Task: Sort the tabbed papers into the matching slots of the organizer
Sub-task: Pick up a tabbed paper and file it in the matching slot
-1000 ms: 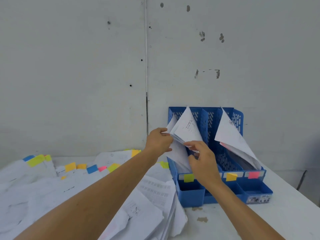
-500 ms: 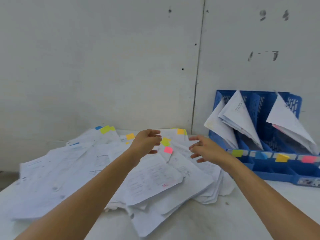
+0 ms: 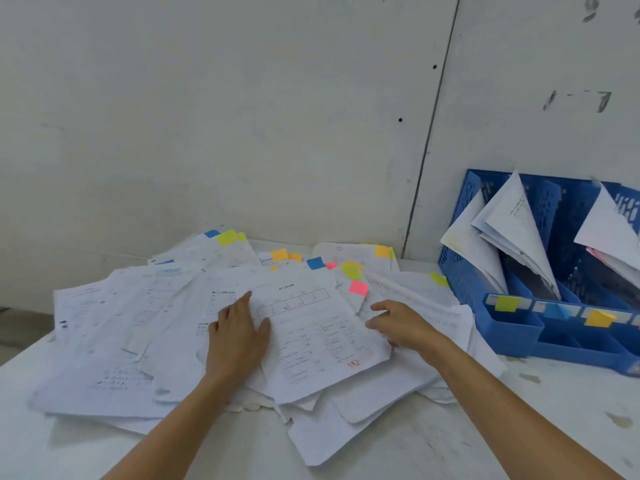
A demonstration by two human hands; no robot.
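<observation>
A loose heap of white papers [image 3: 145, 341] with coloured tabs covers the table's middle and left. My left hand [image 3: 239, 336] lies flat with straight fingers on the heap, just left of the top sheet [image 3: 311, 337]. That sheet carries a pink tab [image 3: 358, 288]. My right hand [image 3: 401, 323] rests at the top sheet's right edge, fingers loosely curled; I cannot tell if it pinches the paper. The blue organizer [image 3: 460, 271] stands at the right against the wall, with papers in its slots and yellow-green [image 3: 507, 303], blue [image 3: 556, 311] and orange [image 3: 599, 317] slot labels.
The white table [image 3: 554, 410] has bare surface at the front and front right. A white wall [image 3: 242, 116] rises directly behind the heap and organizer. Yellow [image 3: 227, 238], orange [image 3: 280, 255] and blue [image 3: 315, 263] tabs stick out along the heap's far edge.
Both hands left the organizer's papers, swung left and came down onto the heap. The view turned left, so the organizer now sits at the right edge.
</observation>
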